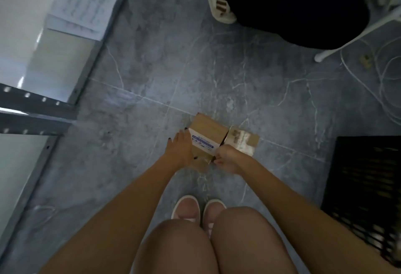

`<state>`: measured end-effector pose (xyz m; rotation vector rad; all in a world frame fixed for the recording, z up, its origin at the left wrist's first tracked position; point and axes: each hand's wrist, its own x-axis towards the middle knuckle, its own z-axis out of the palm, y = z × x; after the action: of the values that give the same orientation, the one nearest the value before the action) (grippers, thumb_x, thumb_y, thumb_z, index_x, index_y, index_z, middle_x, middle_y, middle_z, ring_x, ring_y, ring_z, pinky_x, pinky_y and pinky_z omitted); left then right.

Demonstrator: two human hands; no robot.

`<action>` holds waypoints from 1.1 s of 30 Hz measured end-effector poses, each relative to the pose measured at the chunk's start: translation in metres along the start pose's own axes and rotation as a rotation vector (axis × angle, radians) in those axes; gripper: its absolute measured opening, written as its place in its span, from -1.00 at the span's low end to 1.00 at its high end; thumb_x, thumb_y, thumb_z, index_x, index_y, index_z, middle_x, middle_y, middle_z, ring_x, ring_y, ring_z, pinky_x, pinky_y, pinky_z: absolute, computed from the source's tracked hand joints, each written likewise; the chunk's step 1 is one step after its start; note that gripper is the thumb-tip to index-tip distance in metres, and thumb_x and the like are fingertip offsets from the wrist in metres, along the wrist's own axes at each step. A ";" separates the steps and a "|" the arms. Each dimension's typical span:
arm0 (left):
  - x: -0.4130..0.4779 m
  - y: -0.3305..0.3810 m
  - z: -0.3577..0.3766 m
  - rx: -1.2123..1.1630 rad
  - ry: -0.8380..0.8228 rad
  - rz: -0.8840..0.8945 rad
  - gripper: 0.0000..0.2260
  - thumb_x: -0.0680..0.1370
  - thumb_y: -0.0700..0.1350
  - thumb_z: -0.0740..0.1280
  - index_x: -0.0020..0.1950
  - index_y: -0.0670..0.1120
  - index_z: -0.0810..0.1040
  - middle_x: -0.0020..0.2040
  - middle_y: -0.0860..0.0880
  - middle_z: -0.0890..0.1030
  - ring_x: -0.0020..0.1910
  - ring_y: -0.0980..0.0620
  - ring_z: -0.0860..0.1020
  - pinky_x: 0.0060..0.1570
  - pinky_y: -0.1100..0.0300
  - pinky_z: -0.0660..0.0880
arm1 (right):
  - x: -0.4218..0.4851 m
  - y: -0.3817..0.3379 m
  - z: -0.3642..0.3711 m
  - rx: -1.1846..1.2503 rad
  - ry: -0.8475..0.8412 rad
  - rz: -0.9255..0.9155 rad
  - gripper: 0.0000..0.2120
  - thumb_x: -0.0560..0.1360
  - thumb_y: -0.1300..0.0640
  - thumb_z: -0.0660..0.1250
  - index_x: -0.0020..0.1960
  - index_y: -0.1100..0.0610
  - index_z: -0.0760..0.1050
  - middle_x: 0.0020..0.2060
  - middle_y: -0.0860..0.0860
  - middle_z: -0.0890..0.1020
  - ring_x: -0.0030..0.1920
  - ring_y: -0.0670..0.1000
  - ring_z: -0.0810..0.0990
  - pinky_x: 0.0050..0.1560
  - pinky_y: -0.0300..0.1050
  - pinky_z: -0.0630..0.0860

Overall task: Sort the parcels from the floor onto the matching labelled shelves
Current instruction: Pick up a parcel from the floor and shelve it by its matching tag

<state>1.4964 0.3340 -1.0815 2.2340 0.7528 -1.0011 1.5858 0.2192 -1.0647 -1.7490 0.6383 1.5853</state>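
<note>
A brown cardboard parcel (206, 132) with a white and blue label lies on the grey floor just ahead of my feet. My left hand (181, 150) presses flat against its left side with fingers spread. My right hand (227, 160) curls around its right front corner. A second, flatter cardboard parcel (244, 140) with shiny tape lies right beside it on the right, touching or nearly touching it. The grey metal shelf frame (36, 111) stands at the left edge.
A black crate (364, 187) sits on the floor at the right. Another person's dark trouser leg and white shoe (219, 0) stand at the top. White cables (382, 74) and a white stand leg trail at the upper right. My pink shoes (198, 208) are below the parcels.
</note>
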 end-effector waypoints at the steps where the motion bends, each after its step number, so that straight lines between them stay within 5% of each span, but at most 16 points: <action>1: 0.007 -0.001 0.005 -0.068 -0.006 -0.001 -0.29 0.57 -0.11 0.22 0.52 -0.24 -0.18 0.52 -0.24 0.06 0.48 -0.20 0.15 0.46 -0.11 0.11 | 0.006 0.001 0.003 0.021 -0.009 0.005 -0.72 0.60 0.35 0.00 0.21 0.18 0.37 -0.13 0.09 0.45 -0.35 -0.04 0.31 -0.39 -0.23 0.26; 3: 0.016 -0.001 0.011 -0.223 0.013 -0.024 -0.32 0.56 -0.19 0.24 0.52 -0.26 -0.12 0.48 -0.27 0.14 0.41 -0.22 0.27 0.40 -0.06 0.23 | 0.014 0.003 0.008 0.051 -0.029 0.008 -0.67 0.58 0.38 0.01 0.25 0.17 0.38 -0.04 0.09 0.45 -0.36 -0.04 0.30 -0.47 -0.27 0.29; 7: 0.017 -0.003 0.005 -0.426 0.134 -0.093 -0.54 0.53 -0.24 0.24 0.39 -0.32 0.20 0.35 -0.32 0.24 0.27 -0.25 0.37 0.32 -0.03 0.33 | 0.013 0.002 0.011 0.009 -0.031 -0.010 -0.70 0.52 0.44 0.06 0.13 0.18 0.40 -0.12 0.05 0.47 -0.18 0.00 0.42 -0.19 -0.16 0.43; 10: -0.005 0.002 -0.014 -0.608 0.240 -0.117 -0.71 0.51 -0.33 0.22 0.22 -0.36 0.32 0.23 -0.32 0.35 0.19 -0.23 0.42 0.20 0.00 0.41 | -0.018 -0.001 0.009 0.087 -0.084 -0.076 -0.69 0.53 0.45 0.04 0.08 0.20 0.47 -0.19 0.03 0.53 -0.27 -0.04 0.45 -0.46 -0.26 0.43; 13: -0.051 0.014 -0.055 -0.743 0.300 -0.112 -0.85 0.53 -0.36 0.15 0.07 -0.23 0.28 0.07 -0.23 0.48 0.04 -0.14 0.50 -0.01 0.06 0.46 | -0.073 -0.004 0.006 0.158 -0.072 -0.185 -0.74 0.58 0.32 0.11 0.18 0.22 0.50 -0.31 -0.04 0.60 -0.41 -0.14 0.53 -0.38 -0.24 0.39; 16: -0.120 0.032 -0.106 -0.773 0.344 -0.032 -0.82 0.51 -0.33 0.19 0.01 -0.15 0.23 -0.06 -0.09 0.48 -0.10 -0.02 0.48 -0.12 0.11 0.42 | -0.153 -0.017 0.005 0.242 -0.016 -0.241 -0.77 0.60 0.23 0.14 0.14 0.18 0.53 -0.14 0.06 0.61 -0.26 -0.05 0.53 -0.18 -0.14 0.39; 19: -0.192 0.051 -0.166 -0.760 0.355 -0.027 -0.80 0.52 -0.29 0.23 0.04 -0.12 0.24 -0.06 -0.02 0.48 -0.13 0.01 0.48 -0.17 0.16 0.41 | -0.257 -0.042 0.006 0.216 0.008 -0.262 -0.71 0.61 0.16 0.14 0.24 0.23 0.50 0.00 0.15 0.56 -0.13 0.05 0.51 -0.21 -0.12 0.39; 25: -0.320 0.100 -0.314 -0.780 0.431 0.013 -0.84 0.55 -0.24 0.23 0.05 -0.06 0.31 -0.01 0.04 0.54 -0.06 0.05 0.53 -0.26 0.31 0.43 | -0.452 -0.132 -0.006 0.158 0.102 -0.492 -0.77 0.59 0.13 0.19 -0.13 -0.03 0.58 -0.24 -0.12 0.59 -0.25 -0.17 0.53 -0.29 -0.26 0.44; 27: -0.355 0.118 -0.358 -0.831 0.461 0.070 -0.81 0.53 -0.23 0.29 0.09 -0.09 0.35 0.03 0.01 0.58 -0.02 0.03 0.57 -0.12 0.18 0.56 | -0.506 -0.160 -0.009 0.185 0.080 -0.600 -0.66 0.58 0.18 0.19 -0.27 -0.06 0.60 -0.36 -0.23 0.64 -0.35 -0.25 0.59 -0.44 -0.36 0.46; 31: -0.435 0.154 -0.465 -0.905 0.631 0.198 -0.79 0.51 -0.27 0.28 -0.04 0.04 0.40 -0.14 0.17 0.57 -0.16 0.28 0.53 -0.25 0.50 0.47 | -0.622 -0.210 -0.008 0.163 0.010 -0.816 -0.65 0.56 0.28 0.13 -0.09 -0.03 0.63 -0.22 -0.15 0.70 -0.28 -0.24 0.66 -0.40 -0.39 0.51; 33: -0.484 0.172 -0.520 -0.953 0.699 0.299 -0.72 0.49 -0.30 0.28 -0.05 0.11 0.42 -0.07 0.14 0.60 -0.06 0.18 0.58 -0.10 0.39 0.52 | -0.684 -0.235 -0.008 0.156 0.028 -0.933 -0.67 0.56 0.25 0.12 0.01 -0.03 0.61 -0.16 -0.17 0.69 -0.23 -0.26 0.65 -0.41 -0.43 0.49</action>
<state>1.5842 0.4520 -0.3658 1.6903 0.8811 0.3134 1.6726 0.3069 -0.3525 -1.5861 -0.0759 0.8305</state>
